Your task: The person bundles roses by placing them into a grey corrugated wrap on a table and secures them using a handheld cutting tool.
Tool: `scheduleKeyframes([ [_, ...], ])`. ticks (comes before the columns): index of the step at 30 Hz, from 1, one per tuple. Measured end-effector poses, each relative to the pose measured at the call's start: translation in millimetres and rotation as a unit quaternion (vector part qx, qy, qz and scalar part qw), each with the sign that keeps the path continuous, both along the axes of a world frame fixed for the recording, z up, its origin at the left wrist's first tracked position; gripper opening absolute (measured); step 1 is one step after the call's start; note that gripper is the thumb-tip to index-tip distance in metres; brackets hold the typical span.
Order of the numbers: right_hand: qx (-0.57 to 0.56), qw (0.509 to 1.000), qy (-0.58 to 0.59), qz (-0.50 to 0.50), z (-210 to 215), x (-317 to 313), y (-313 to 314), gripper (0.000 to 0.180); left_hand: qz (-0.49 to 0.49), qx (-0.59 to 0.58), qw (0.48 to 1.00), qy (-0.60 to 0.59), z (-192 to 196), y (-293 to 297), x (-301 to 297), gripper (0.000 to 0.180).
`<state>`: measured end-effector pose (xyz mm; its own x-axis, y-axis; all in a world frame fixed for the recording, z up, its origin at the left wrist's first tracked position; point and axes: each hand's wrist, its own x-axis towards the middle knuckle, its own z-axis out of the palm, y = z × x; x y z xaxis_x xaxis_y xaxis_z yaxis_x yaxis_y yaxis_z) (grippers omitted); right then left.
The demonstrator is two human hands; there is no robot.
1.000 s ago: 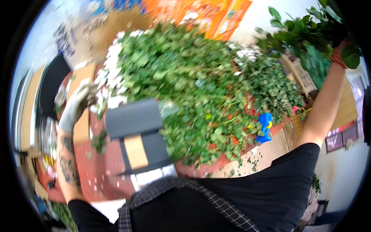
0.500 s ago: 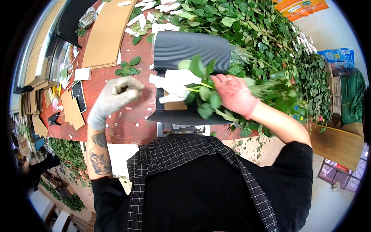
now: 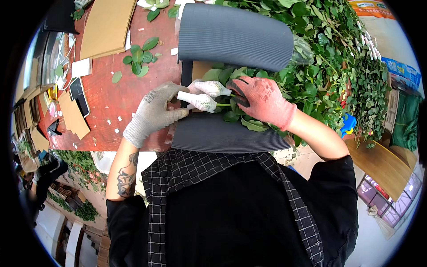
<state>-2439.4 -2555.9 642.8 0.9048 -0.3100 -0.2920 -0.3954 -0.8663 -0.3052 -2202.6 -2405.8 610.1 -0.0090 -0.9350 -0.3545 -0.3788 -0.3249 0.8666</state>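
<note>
Left grip (image 3: pixel 155 108): wide, thumb and fingers apart near the buds (image 3: pixel 203 102); I should nudge them gently.
White-netted buds: between two black ridged flaps (image 3: pixel 235 38); best lined up, none squashed.
Green stems (image 3: pixel 223 105): I should keep them side by side.
Right grip (image 3: pixel 267 100): holding the stems; firm, not crushing, is best.

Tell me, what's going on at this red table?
A person in gloves is handling a few leafy stems tipped with bud-shaped white net sleeves. The pink-gloved right hand holds the stems just behind the sleeves, while the grey-gloved left hand is at the sleeves' outer ends, thumb and fingers apart. The sleeves are between two dark ribbed flaps near the edge of the red table. Beyond, toward the right, lies a big heap of greenery.
</note>
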Motion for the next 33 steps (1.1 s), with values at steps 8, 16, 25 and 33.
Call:
scheduleKeyframes([
  [8, 0.031, 0.998, -0.05, -0.035, -14, 8, -8, 0.029, -0.062, 0.048, 0.975, -0.208, -15, -10, -12, 0.031],
  [16, 0.17, 0.983, -0.033, 0.052, 25, 1, 7, 0.03, 0.043, -0.165, 0.935, -0.311, -40, -25, -12, 0.013],
  [25, 0.116, 0.976, 0.067, 0.175, -33, 17, 8, 0.022, 0.001, -0.204, 0.934, -0.294, 16, -24, -11, 0.029],
  [33, -0.091, 0.986, -0.118, 0.077, -32, 26, -7, 0.022, -0.026, -0.154, 0.966, -0.204, -24, -5, -21, 0.037],
])
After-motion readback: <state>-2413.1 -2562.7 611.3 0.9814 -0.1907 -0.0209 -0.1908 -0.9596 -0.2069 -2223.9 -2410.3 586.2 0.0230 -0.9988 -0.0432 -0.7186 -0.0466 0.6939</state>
